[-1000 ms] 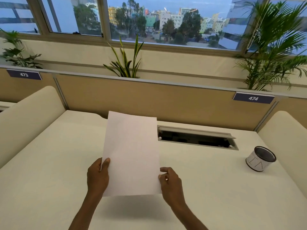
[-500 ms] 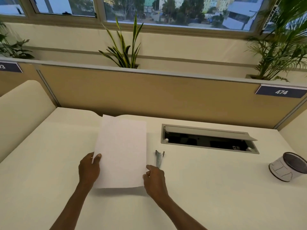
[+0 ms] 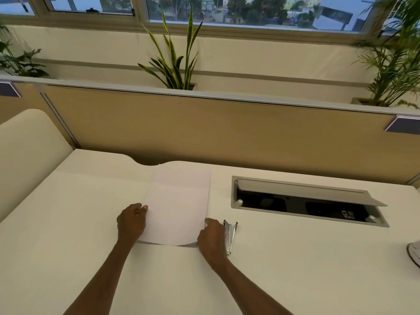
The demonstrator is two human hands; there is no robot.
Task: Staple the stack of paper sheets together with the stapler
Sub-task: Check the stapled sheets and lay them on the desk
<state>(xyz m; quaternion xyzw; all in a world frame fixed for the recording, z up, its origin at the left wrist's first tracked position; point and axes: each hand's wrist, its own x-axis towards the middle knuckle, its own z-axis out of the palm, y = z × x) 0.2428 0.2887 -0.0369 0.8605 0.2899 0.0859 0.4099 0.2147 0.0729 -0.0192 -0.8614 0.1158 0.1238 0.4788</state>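
Left hand point(image 3: 131, 221): fingers curled, pinching the left edge of the paper stack point(image 3: 178, 208) near its lower corner. Right hand point(image 3: 211, 238): fingers pinching the right edge low down. Stack lies mostly flat on the tabletop point(image 3: 68, 246), long side pointing away from the person; near edge bows upward between the two hands, shadow underneath. Sheet count can't be read.

Stapler point(image 3: 230, 235): lying on the tabletop just right of the right hand, nearly touching the knuckles, silver, its arms splayed in a V that widens away from the person. Neither hand holds it.

Further right: recessed cable box point(image 3: 302, 201) with its flap point(image 3: 302, 189) propped open, well apart from the stack. White object point(image 3: 414, 253) cut off by the right frame edge. Tan partition panel point(image 3: 204, 133) behind the tabletop, snake plant point(image 3: 177, 57) beyond it, cream side divider point(image 3: 27, 151) on the left. Nothing lies between the right hand and the stapler.
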